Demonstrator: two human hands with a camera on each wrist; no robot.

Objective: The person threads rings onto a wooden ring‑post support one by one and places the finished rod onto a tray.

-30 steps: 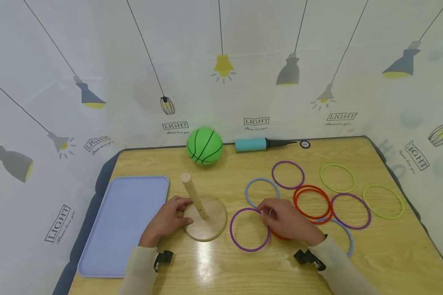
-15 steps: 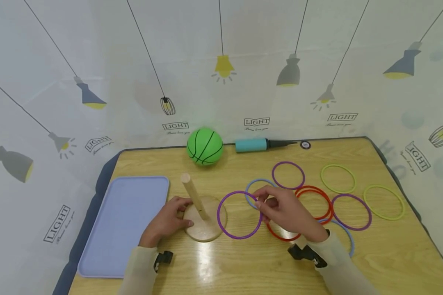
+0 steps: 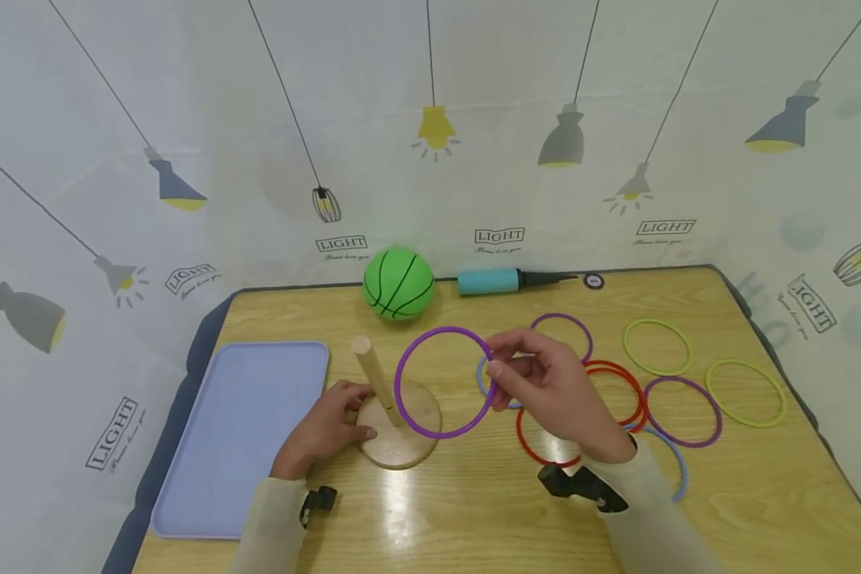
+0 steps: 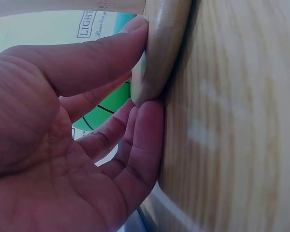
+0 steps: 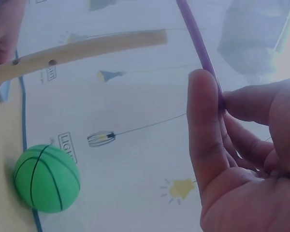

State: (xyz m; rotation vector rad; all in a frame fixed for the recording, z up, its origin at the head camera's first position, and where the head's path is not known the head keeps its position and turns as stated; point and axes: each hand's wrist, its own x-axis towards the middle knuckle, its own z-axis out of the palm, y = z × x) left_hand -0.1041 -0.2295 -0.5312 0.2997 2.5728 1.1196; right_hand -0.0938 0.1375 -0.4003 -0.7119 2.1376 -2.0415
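My left hand (image 3: 326, 426) holds the rim of a round wooden base (image 3: 402, 453) with an upright peg (image 3: 370, 367). In the left wrist view the thumb rests on top of the base (image 4: 166, 43) and the fingertips meet its edge. My right hand (image 3: 560, 387) pinches a purple ring (image 3: 448, 329) between thumb and fingers. This ring is raised off the table, tilted, just right of the peg; in the head view its left side overlaps the base. In the right wrist view the purple ring (image 5: 197, 41) appears nearly edge-on, apart from the peg (image 5: 111, 43).
Right of the base lie red rings (image 3: 646, 402), another red ring (image 3: 520, 434), blue rings (image 3: 683, 470), purple rings (image 3: 717, 406) and yellow-green rings (image 3: 780, 387). A lilac tray (image 3: 244, 446) lies left. A green ball (image 3: 399, 284) and a blue hand pump (image 3: 489, 281) sit at the back.
My right hand has lifted the purple ring from the table and carried it up and left toward the peg. The left hand and the base have stayed put.
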